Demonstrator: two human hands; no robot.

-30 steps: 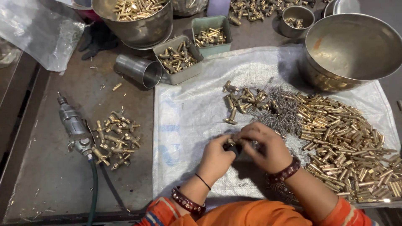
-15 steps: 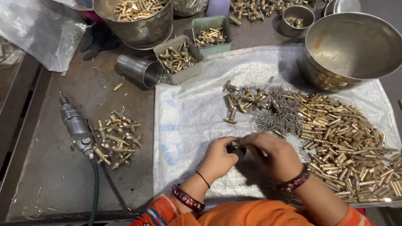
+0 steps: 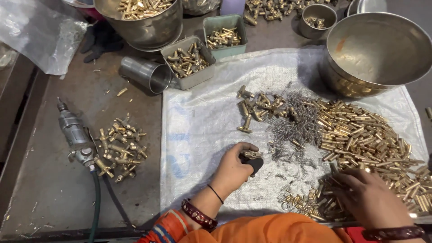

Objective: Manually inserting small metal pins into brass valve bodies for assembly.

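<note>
Near the lower centre of the frame, the left hand (image 3: pixel 234 168) curls closed around a small brass fitting (image 3: pixel 252 155) seated on a dark holder (image 3: pixel 255 164), its long axis roughly level, pointing right. The right hand (image 3: pixel 371 200), at lower right, rests fingers-down in the heap of brass tubes (image 3: pixel 373 144); its grip can't be made out. Bare white sacking (image 3: pixel 202 126) lies open to the upper left of the fitting. Loose springs (image 3: pixel 294 130) lie just right.

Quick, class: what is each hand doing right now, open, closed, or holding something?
Left hand: closed on a small brass fitting with a dark piece under it.
Right hand: fingers curled down into the pile of brass tubes; grip cannot be told.
</note>
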